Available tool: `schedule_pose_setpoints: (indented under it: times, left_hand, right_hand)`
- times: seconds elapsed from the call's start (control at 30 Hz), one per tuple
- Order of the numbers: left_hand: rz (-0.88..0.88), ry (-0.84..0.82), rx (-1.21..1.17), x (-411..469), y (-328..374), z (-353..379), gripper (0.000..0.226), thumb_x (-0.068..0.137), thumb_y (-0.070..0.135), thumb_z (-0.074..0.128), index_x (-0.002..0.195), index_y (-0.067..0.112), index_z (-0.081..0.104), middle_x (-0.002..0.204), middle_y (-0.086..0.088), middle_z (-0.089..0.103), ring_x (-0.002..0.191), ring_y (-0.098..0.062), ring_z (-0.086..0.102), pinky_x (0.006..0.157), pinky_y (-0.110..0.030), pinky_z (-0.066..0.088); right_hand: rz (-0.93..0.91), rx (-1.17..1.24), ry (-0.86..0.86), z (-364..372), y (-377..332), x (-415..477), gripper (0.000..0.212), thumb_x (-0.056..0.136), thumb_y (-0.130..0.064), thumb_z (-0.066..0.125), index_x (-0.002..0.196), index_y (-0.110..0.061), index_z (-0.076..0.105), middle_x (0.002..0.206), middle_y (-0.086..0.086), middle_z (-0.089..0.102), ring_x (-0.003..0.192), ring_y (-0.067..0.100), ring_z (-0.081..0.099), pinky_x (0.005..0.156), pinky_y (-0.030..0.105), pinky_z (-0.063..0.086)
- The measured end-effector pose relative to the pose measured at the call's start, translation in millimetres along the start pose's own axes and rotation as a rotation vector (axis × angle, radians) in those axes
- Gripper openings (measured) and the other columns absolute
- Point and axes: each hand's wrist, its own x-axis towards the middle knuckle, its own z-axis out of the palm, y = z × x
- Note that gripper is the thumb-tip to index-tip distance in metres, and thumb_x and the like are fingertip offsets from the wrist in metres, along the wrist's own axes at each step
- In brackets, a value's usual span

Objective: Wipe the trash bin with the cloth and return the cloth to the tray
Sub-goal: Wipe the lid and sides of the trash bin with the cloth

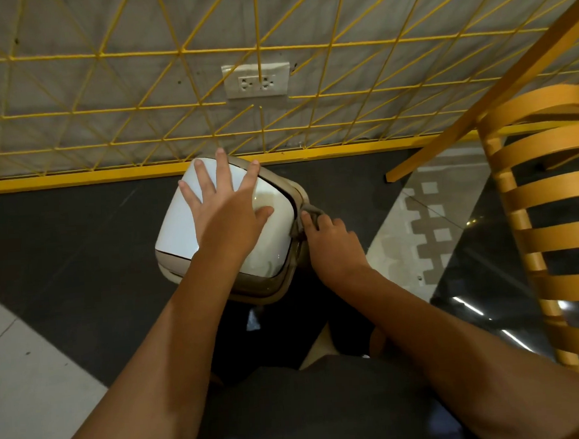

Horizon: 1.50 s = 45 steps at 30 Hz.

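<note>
Bracing the trash bin (180, 226) with spread left hand (224, 203) fingers, pinching the cloth (310, 214) against it with the right hand (333, 243). Could tip it by pressing unevenly, or drop the cloth.

White bin (176, 226) upright; grey cloth (310, 214) on its side.

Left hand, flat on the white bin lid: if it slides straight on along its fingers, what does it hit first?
The left hand would leave the glossy white bin lid and probably meet the yellow wire grille before the grey wall; depth is unclear.
</note>
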Motion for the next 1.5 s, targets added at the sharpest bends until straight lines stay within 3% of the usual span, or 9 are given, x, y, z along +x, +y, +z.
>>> schedule_pose_setpoints:
  times: [0.47, 0.73, 0.87, 0.93, 1.07, 1.13, 1.2, 1.3, 1.5]
  left_hand:
    - [0.015, -0.027, 0.021, 1.2, 0.0, -2.1, 0.071, 0.087, 0.051, 0.049, 0.146, 0.032, 0.015, 0.156, -0.013, -0.001, 0.141, -0.041, -0.002, 0.110, -0.060, 0.003]
    - [0.248, -0.056, -0.180, 6.4, -28.2, -14.0, 0.062, 0.080, 0.034, 0.068, 0.135, 0.034, 0.043, 0.155, -0.006, 0.015, 0.143, -0.033, 0.000, 0.110, -0.059, -0.004]
    - [0.222, -0.029, -0.320, 5.8, -32.8, -15.8, 0.053, 0.088, 0.033, 0.059, 0.137, 0.036, 0.039, 0.157, -0.002, 0.008, 0.144, -0.028, -0.004, 0.112, -0.052, -0.009]
    - [0.116, 0.049, -0.370, 5.8, -32.0, -17.1, 0.052, 0.091, 0.037, 0.052, 0.140, 0.034, 0.033, 0.157, -0.002, 0.005, 0.144, -0.027, -0.005, 0.112, -0.047, -0.010]
    - [-0.079, 0.035, -0.248, 6.8, -31.4, -13.6, 0.063, 0.094, 0.046, 0.037, 0.148, 0.021, 0.015, 0.157, -0.007, 0.007, 0.144, -0.029, -0.005, 0.113, -0.050, -0.006]
    - [-0.087, 0.024, -0.231, 5.1, -32.1, -8.5, 0.066, 0.094, 0.048, 0.035, 0.148, 0.016, 0.014, 0.156, -0.008, 0.012, 0.144, -0.027, 0.000, 0.114, -0.049, -0.003]
    - [-0.075, 0.047, -0.264, 4.3, -33.5, -4.2, 0.065, 0.094, 0.047, 0.036, 0.147, 0.017, 0.016, 0.155, -0.006, 0.017, 0.144, -0.024, 0.005, 0.115, -0.044, -0.001]
    - [-0.062, 0.078, -0.272, 6.1, -35.2, -1.5, 0.064, 0.094, 0.047, 0.038, 0.147, 0.018, 0.019, 0.154, -0.005, 0.020, 0.143, -0.022, 0.009, 0.115, -0.042, 0.001]
    - [-0.072, 0.088, -0.268, 6.3, -34.8, 0.7, 0.063, 0.093, 0.046, 0.040, 0.147, 0.020, 0.018, 0.155, -0.004, 0.019, 0.143, -0.021, 0.009, 0.115, -0.041, 0.000]
  right_hand:
    - [-0.001, -0.003, -0.033, -16.7, 4.8, 13.4, 0.063, 0.096, -0.012, 0.038, 0.149, -0.016, 0.004, 0.147, 0.017, 0.026, 0.125, 0.034, 0.035, 0.096, 0.043, 0.042]
    - [-0.004, 0.245, -0.208, 1.9, -14.4, -29.3, 0.065, 0.094, -0.011, 0.041, 0.149, -0.024, 0.009, 0.147, 0.014, 0.027, 0.130, 0.032, 0.034, 0.105, 0.043, 0.035]
    - [0.068, 0.554, -0.049, -8.8, -4.0, -30.7, 0.043, 0.095, -0.012, 0.036, 0.138, -0.015, 0.039, 0.123, 0.014, 0.053, 0.099, 0.024, 0.054, 0.080, 0.025, 0.040]
    - [0.149, 0.713, 0.067, -15.5, 0.6, -24.4, 0.039, 0.093, -0.012, 0.039, 0.132, -0.010, 0.046, 0.118, 0.016, 0.057, 0.101, 0.028, 0.056, 0.080, 0.026, 0.040]
    - [0.159, 0.914, 0.107, -27.3, -10.0, -11.2, 0.037, 0.096, -0.016, 0.039, 0.131, -0.009, 0.045, 0.117, 0.009, 0.034, 0.096, 0.026, 0.046, 0.076, 0.011, 0.027]
    - [0.078, 0.900, 0.134, -28.5, -22.6, -7.2, 0.038, 0.096, -0.013, 0.038, 0.133, -0.008, 0.044, 0.126, 0.012, 0.031, 0.113, 0.027, 0.042, 0.089, 0.009, 0.025]
    - [0.028, 0.846, 0.175, -27.1, -32.5, -2.1, 0.039, 0.096, -0.008, 0.035, 0.134, -0.006, 0.043, 0.140, 0.014, 0.035, 0.126, 0.029, 0.037, 0.107, 0.025, 0.024]
    - [0.024, 0.825, 0.204, -31.1, -37.3, 13.1, 0.044, 0.095, -0.007, 0.033, 0.138, -0.013, 0.040, 0.145, 0.005, 0.041, 0.131, 0.027, 0.035, 0.112, 0.043, 0.027]
    - [-0.156, 0.812, 0.229, -57.0, -55.0, 50.1, 0.046, 0.093, 0.001, 0.037, 0.139, -0.005, 0.039, 0.142, 0.013, 0.043, 0.132, 0.026, 0.039, 0.104, 0.022, 0.026]
